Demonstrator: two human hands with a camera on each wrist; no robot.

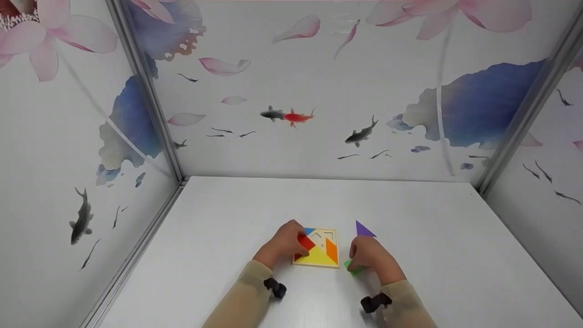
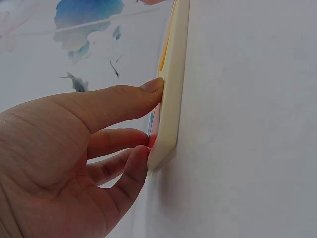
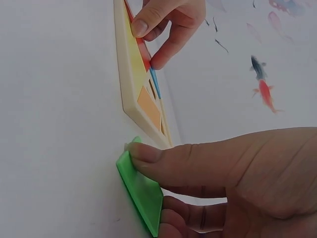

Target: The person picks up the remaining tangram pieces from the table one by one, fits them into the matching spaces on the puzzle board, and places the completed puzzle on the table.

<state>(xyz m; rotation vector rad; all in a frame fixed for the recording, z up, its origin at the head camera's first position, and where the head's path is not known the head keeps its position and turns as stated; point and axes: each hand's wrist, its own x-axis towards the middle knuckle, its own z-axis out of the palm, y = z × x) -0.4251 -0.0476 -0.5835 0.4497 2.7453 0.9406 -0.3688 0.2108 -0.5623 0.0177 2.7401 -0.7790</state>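
A wooden tangram board (image 1: 338, 255) lies on the table with yellow, orange, red and blue pieces in it. Bare slots show near its upper right corner. My left hand (image 1: 285, 241) holds the board at its left side, fingertips over the red piece (image 1: 307, 243) and little finger against the rim. The thumb touches the board's face close to the yellow piece (image 1: 315, 257). To the right of the board, my right hand (image 1: 368, 255) pinches a green tangram piece (image 3: 143, 191) between thumb and fingers, tilted up close over the table. Beyond that hand lies a purple triangle (image 1: 363, 229).
The white table (image 1: 227, 209) is enclosed by a back wall (image 1: 255, 155) and side walls printed with lotus flowers and fish. Metal posts (image 1: 157, 100) stand at the corners. Both wrists wear small black devices (image 1: 375, 302).
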